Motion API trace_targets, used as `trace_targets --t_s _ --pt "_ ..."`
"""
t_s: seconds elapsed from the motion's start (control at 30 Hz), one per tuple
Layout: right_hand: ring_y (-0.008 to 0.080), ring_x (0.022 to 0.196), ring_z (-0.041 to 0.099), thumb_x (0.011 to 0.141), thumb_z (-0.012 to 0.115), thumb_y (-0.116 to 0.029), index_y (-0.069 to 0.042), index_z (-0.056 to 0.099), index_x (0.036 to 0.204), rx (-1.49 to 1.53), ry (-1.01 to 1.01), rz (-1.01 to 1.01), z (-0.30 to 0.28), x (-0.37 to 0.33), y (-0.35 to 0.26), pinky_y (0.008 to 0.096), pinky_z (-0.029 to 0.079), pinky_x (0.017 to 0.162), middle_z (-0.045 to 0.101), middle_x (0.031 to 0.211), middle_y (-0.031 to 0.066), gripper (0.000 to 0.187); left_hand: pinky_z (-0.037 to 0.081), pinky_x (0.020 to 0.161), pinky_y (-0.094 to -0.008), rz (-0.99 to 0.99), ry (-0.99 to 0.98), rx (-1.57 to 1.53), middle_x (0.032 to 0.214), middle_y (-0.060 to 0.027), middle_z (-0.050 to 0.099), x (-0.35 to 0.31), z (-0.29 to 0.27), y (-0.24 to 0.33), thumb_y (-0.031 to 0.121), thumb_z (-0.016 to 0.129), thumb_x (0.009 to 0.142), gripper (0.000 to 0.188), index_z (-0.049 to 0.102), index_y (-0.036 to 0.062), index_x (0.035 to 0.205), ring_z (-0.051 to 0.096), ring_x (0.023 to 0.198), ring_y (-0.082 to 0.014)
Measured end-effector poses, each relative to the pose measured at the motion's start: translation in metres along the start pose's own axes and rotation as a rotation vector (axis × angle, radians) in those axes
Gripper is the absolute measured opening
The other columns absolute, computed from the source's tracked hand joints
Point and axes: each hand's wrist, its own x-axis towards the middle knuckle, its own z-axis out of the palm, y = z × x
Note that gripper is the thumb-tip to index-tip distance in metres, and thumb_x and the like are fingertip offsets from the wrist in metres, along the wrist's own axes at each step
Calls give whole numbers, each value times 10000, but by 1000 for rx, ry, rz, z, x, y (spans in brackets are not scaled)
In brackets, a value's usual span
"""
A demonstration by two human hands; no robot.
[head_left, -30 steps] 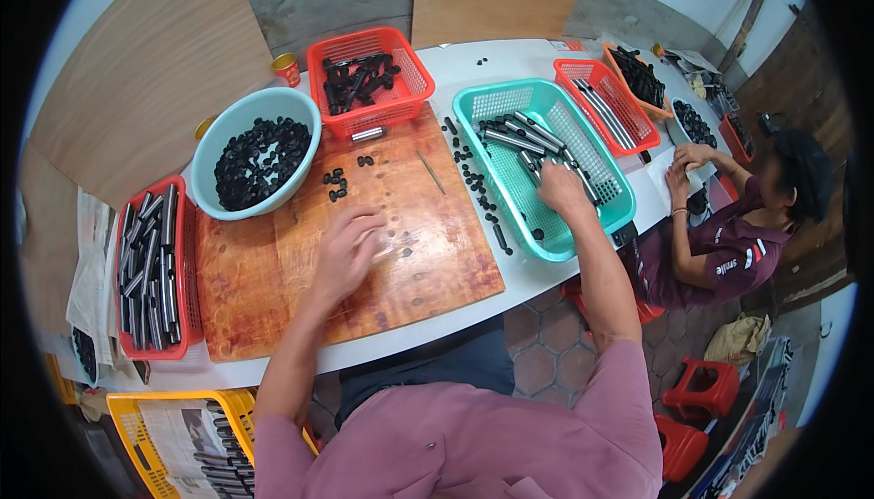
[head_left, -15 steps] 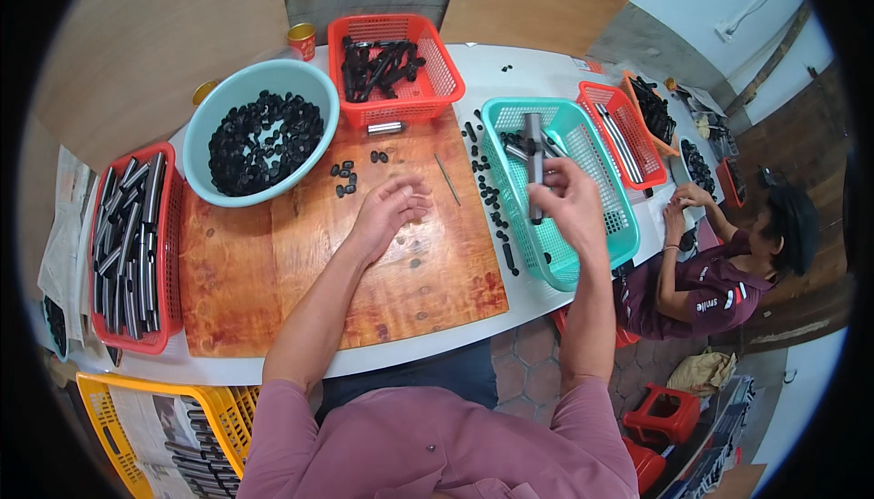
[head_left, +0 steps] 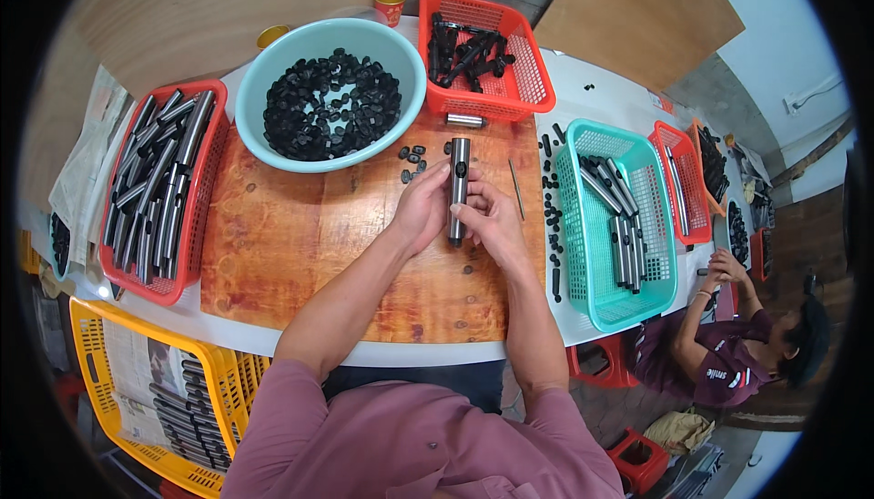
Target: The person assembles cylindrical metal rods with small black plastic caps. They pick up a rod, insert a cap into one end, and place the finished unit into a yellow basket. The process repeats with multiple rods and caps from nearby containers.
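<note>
Step observed, by appearance: two-handed handling of one metal tube (head_left: 460, 185), held above the wooden board (head_left: 282, 253). Left hand (head_left: 425, 209) and right hand (head_left: 496, 225) both grasp it. Next move seemingly calls for steady support.

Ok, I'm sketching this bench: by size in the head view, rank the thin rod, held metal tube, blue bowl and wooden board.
Largest to smallest:
wooden board
blue bowl
metal tube
thin rod
</note>
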Motion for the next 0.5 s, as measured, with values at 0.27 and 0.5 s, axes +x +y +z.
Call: trace_targets --t_s 0.27,0.5 --pt "39 558 538 881 728 -109 -16 639 1126 168 -26 22 -10 1 16 179 377 478 654 771 -13 277 560 959 -434 -24 -36 67 1195 -180 642 1 1 -2 189 470 1059 333 515 -24 1311 662 1073 -283" --pt "36 580 526 868 739 -118 -30 635 1120 160 -10 26 -8 1 18 179 373 501 648 791 -23 287 560 971 -446 -23 -22 59 1198 -180 641 2 4 -1 177 489 1050 358 500 -22 1347 660 1083 -285"
